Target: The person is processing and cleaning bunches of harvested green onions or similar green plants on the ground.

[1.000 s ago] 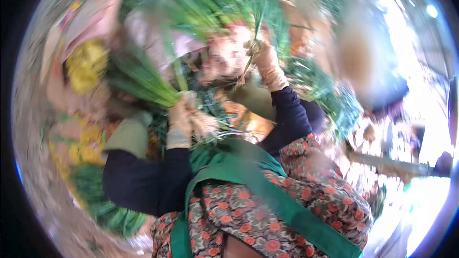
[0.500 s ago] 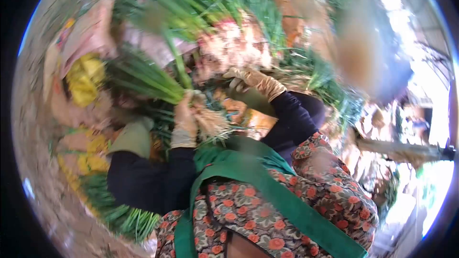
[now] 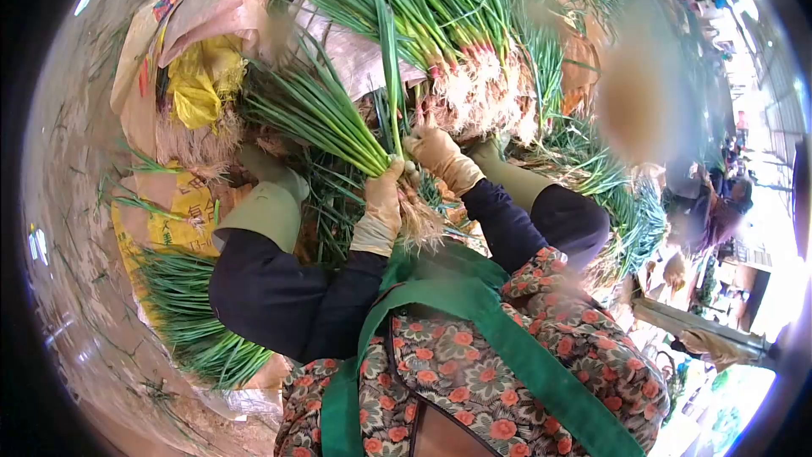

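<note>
My gloved left hand (image 3: 383,206) is wrapped round a bunch of green onions (image 3: 326,123) near its root end; the leaves point up and left, and the pale roots hang below the fist. Close beside it, my gloved right hand (image 3: 441,158) has its fingers curled near the base of a single long stalk (image 3: 391,76) that stands upright at the bunch. Whether those fingers grip anything is hidden. Just above my right hand lies a large pile of green onions (image 3: 461,17) with reddish stems and whitish roots.
A yellow bag (image 3: 196,89) and pink sacking (image 3: 222,7) lie at the upper left. More green onions (image 3: 190,313) rest on a yellow printed sack (image 3: 190,211) at the lower left. A metal bar (image 3: 702,326) and people (image 3: 727,203) appear at the right.
My right hand has come in from the right to the bunch, its fingers now curled beside my left hand. The view has shifted, and the scene appears sharper.
</note>
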`<act>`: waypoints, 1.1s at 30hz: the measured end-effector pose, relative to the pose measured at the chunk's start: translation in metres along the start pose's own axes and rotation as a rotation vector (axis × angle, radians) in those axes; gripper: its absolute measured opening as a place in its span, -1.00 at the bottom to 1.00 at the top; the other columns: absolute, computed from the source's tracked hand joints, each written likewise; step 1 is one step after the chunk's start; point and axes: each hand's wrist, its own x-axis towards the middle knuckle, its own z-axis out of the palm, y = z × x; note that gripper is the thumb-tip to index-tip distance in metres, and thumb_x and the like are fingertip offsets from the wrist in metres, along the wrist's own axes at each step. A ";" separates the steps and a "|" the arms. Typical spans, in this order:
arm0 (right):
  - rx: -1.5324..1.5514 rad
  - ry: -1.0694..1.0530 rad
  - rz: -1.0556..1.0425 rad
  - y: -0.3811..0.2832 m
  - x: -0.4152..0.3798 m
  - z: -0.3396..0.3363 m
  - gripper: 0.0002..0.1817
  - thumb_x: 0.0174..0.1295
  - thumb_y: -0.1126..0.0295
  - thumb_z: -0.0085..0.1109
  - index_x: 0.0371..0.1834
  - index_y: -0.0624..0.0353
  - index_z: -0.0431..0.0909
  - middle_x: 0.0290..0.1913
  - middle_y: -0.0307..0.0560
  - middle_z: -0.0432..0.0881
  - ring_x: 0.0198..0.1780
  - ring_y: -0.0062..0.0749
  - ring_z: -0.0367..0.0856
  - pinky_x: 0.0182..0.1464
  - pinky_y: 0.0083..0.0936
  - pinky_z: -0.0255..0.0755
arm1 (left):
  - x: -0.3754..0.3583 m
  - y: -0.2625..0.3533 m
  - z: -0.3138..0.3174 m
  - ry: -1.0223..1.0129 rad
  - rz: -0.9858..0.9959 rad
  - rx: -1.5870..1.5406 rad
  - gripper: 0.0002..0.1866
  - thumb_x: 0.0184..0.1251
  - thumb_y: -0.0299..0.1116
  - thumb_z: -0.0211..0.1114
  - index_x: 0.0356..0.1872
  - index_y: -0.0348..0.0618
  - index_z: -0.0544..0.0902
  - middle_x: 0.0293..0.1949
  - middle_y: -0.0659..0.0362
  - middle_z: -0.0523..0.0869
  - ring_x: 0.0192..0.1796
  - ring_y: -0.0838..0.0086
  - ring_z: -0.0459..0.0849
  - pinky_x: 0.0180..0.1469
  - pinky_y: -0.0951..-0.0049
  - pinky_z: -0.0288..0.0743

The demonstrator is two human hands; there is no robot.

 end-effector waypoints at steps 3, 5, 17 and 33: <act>-0.280 -0.147 0.086 0.035 -0.007 0.004 -0.68 0.21 0.16 0.00 -0.25 0.20 0.57 -0.33 0.14 0.62 -0.23 0.02 0.59 -0.19 -0.19 0.44 | -0.002 0.004 0.009 -0.089 0.028 -0.185 -0.84 0.30 -0.33 0.19 -0.39 -0.20 0.52 -0.54 0.19 0.58 -0.55 0.46 0.56 -0.54 0.52 0.46; -0.321 -0.346 -0.514 0.114 0.005 0.039 -0.67 0.22 0.14 -0.01 -0.30 0.20 0.55 -0.35 0.06 0.64 -0.29 -0.03 0.60 -0.28 -0.25 0.46 | -0.007 0.013 0.017 -0.045 -0.072 -0.367 -0.83 0.30 -0.31 0.19 -0.39 -0.20 0.52 -0.54 0.18 0.57 -0.53 0.45 0.57 -0.53 0.52 0.46; -0.236 -0.328 -0.106 0.017 0.033 -0.009 -0.63 0.23 0.11 0.07 -0.17 0.23 0.52 -0.34 0.18 0.61 -0.24 0.00 0.60 -0.19 -0.25 0.45 | -0.023 0.039 0.021 -0.303 -0.010 -0.474 -0.78 0.29 -0.18 0.20 -0.41 -0.08 0.49 -0.47 0.27 0.53 -0.35 0.47 0.57 -0.17 0.28 0.56; -0.123 0.252 -0.428 -0.011 0.017 -0.052 -0.81 0.19 0.27 0.05 -0.25 0.12 0.53 -0.55 0.03 0.60 -0.56 -0.15 0.60 -0.57 -0.29 0.42 | 0.007 0.033 -0.004 -0.129 -0.160 -0.411 -0.73 0.22 -0.29 0.26 -0.12 -0.19 0.53 -0.28 0.10 0.65 -0.33 0.37 0.61 -0.30 0.36 0.54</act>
